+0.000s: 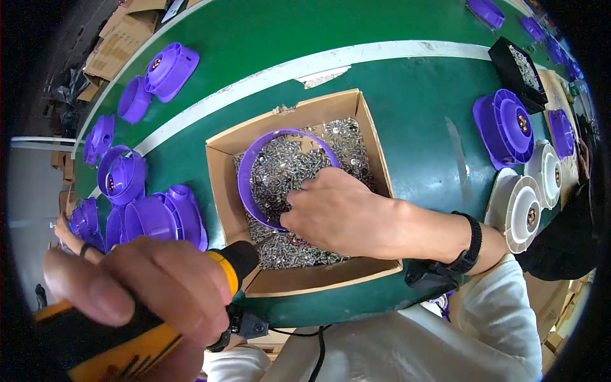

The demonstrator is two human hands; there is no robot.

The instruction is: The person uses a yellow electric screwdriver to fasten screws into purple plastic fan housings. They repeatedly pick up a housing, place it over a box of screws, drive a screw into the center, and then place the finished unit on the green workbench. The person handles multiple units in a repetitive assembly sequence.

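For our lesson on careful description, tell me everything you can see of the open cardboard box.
The box looks like plain brown cardboard: open-topped, roughly square, with low walls. It sits slightly turned on the green table. Small silvery screws cover most of its floor, and a purple ring sits among them. The right hand reaches inside; contact with the walls is unclear.

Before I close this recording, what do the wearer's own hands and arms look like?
The left hand and right hand are gloveless. The left strap and right strap are black, with a black left box and right box at the wrists. The left sleeve and right sleeve are whitish. A thin black cable shows near the left box; its connection is unclear.
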